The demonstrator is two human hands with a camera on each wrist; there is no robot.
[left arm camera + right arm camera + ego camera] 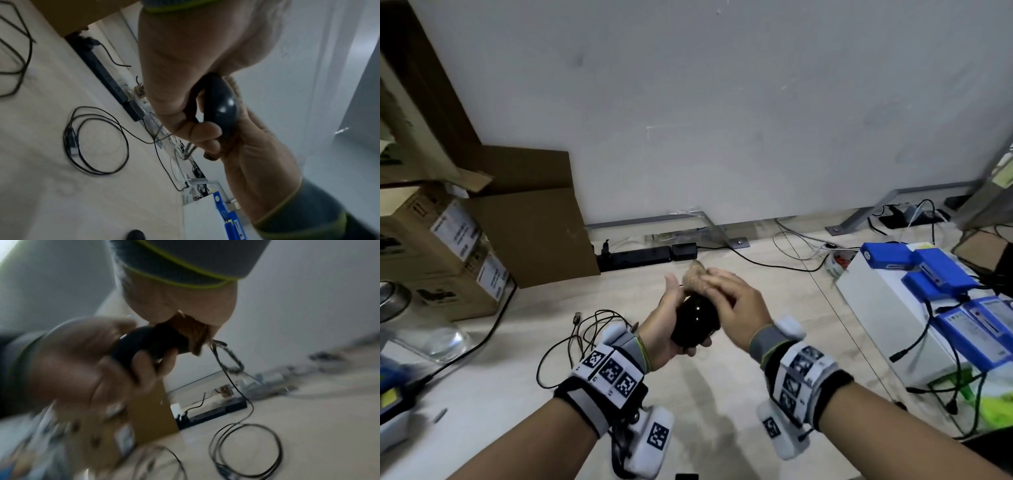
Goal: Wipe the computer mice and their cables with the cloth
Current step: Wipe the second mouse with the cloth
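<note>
The person holds a glossy black mouse (695, 320) up in the air above the pale desk (722, 404), between the two hands. The left hand (666, 329) cups it from beneath, palm upward, fingers curled round its underside and side; in the left wrist view the fingers (203, 129) wrap the dark shell (221, 104) closely. The right hand (736, 308) comes down on the front end of the mouse with a tan, fuzzy cloth (697, 277) bunched under its fingers, pressed onto the mouse. In the right wrist view the cloth (193, 332) sits tight between that hand and the black body (148, 342), though the picture is blurred. The mouse's thin black cable (236, 386) hangs from its front end to the desk, where it lies in loose coils (571, 339) just left of the left wrist. A black power strip (635, 257) lies along the wall, beside stacked cardboard boxes (527, 236). Blue packs (941, 274) rest on a white box at the right.
</note>
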